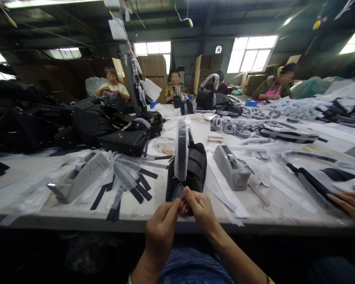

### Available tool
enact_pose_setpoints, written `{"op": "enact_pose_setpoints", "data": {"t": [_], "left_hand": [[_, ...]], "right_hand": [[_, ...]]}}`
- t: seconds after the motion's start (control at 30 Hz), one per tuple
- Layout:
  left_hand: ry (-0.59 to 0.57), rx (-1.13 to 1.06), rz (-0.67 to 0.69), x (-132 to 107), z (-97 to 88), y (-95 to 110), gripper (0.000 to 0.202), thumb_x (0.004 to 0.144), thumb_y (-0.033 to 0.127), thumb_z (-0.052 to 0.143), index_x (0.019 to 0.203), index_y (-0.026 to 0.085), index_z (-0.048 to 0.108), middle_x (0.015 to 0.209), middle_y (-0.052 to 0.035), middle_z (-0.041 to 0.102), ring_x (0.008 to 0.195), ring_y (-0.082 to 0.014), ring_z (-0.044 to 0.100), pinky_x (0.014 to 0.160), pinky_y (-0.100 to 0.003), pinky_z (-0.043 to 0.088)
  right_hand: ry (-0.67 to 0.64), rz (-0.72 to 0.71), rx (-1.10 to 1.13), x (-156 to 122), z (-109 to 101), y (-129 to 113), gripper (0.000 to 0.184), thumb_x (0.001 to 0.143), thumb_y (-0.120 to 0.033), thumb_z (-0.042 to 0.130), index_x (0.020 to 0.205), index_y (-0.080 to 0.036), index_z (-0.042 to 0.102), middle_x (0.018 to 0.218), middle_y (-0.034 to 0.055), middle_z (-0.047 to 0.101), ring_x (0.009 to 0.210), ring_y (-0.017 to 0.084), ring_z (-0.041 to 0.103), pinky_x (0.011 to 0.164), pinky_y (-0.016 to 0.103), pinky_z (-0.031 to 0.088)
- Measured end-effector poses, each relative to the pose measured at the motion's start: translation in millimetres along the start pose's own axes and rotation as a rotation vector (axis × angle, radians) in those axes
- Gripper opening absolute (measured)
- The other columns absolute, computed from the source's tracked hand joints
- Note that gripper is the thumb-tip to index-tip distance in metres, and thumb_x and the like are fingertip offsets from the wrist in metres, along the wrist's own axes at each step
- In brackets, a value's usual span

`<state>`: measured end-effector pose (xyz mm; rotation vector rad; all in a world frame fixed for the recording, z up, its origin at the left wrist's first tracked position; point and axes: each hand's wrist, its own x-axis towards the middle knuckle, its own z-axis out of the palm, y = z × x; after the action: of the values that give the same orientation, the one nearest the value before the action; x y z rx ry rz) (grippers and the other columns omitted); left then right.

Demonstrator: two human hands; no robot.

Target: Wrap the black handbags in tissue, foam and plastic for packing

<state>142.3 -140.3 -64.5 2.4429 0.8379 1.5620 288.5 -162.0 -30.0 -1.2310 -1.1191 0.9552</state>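
Observation:
A small black handbag (197,159) stands upright at the table's front edge. Its handle (182,152), sheathed in white translucent wrap, rises toward the camera. At the handle's lower end, my left hand (162,227) pinches a piece of clear plastic film (177,192) between thumb and fingers. My right hand (200,209) is closed against the same film, its thumb uppermost and fingertips touching the left ones. The film's exact edge is hidden by my fingers. Black straps partly covered in plastic (142,188) fan out left of the bag.
Grey tape dispensers stand on both sides, one left (83,173) and one right (232,167). Black bags (126,138) are heaped at the left. Another person's hand (352,201) rests by a black strap at the right. Several people sit across the table (195,124).

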Motion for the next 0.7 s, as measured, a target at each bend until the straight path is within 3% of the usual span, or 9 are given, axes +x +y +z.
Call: {"op": "enact_pose_setpoints", "data": {"t": [0.17, 0.4, 0.47, 0.53, 0.6, 0.7], "left_hand": [[-0.094, 0.052, 0.053, 0, -6.8, -3, 0.045, 0.091, 0.008, 0.057, 0.132, 0.025, 0.062, 0.092, -0.0074, 0.073, 0.082, -0.0183, 0.071, 0.078, -0.024, 0.055], [-0.232, -0.087, 0.066, -26, -20.9, 11, 0.058, 0.086, 0.003, 0.06, 0.138, 0.03, 0.055, 0.082, -0.0036, 0.074, 0.069, -0.0144, 0.07, 0.068, -0.02, 0.055], [-0.201, -0.146, 0.032, -28, -31.5, 15, 0.055, 0.084, 0.004, 0.063, 0.132, 0.029, 0.061, 0.083, -0.002, 0.075, 0.068, -0.0133, 0.07, 0.067, -0.019, 0.055], [-0.057, -0.138, -0.172, -21, -39.3, 17, 0.036, 0.085, 0.012, 0.065, 0.117, 0.028, 0.07, 0.088, -0.0027, 0.075, 0.075, -0.0155, 0.071, 0.074, -0.022, 0.056], [0.036, -0.166, -0.509, -7, -39.9, 16, 0.017, 0.088, 0.027, 0.064, 0.103, 0.024, 0.073, 0.093, -0.0051, 0.074, 0.082, -0.0189, 0.071, 0.078, -0.027, 0.057], [-0.11, -0.488, -0.926, 13, -27.4, 16, 0.036, 0.088, 0.05, 0.061, 0.1, 0.017, 0.069, 0.092, -0.0078, 0.073, 0.078, -0.0199, 0.069, 0.072, -0.03, 0.058]], "right_hand": [[0.007, -0.012, -0.169, -4, 0, -4, 0.047, 0.091, -0.052, 0.06, 0.061, -0.016, 0.061, 0.054, 0.002, 0.063, 0.051, 0.012, 0.058, 0.051, 0.02, 0.042], [-0.003, 0.09, -0.001, 4, -6, 2, 0.05, 0.089, -0.054, 0.059, 0.055, -0.016, 0.054, 0.052, -0.001, 0.053, 0.046, 0.01, 0.048, 0.047, 0.021, 0.037], [-0.024, 0.104, 0.007, 6, -8, 1, 0.05, 0.089, -0.053, 0.059, 0.055, -0.016, 0.055, 0.05, -0.0017, 0.051, 0.045, 0.009, 0.045, 0.046, 0.021, 0.034], [-0.037, 0.1, -0.007, 7, -9, 0, 0.05, 0.089, -0.052, 0.059, 0.054, -0.016, 0.054, 0.049, -0.0024, 0.049, 0.045, 0.008, 0.043, 0.046, 0.021, 0.031], [-0.039, 0.093, -0.018, 6, -9, -1, 0.05, 0.09, -0.051, 0.058, 0.054, -0.016, 0.053, 0.048, -0.0028, 0.047, 0.044, 0.008, 0.042, 0.045, 0.021, 0.03], [-0.027, 0.069, -0.031, 6, -7, -2, 0.05, 0.09, -0.051, 0.058, 0.053, -0.017, 0.051, 0.048, -0.0031, 0.046, 0.044, 0.008, 0.041, 0.045, 0.021, 0.03]]}}
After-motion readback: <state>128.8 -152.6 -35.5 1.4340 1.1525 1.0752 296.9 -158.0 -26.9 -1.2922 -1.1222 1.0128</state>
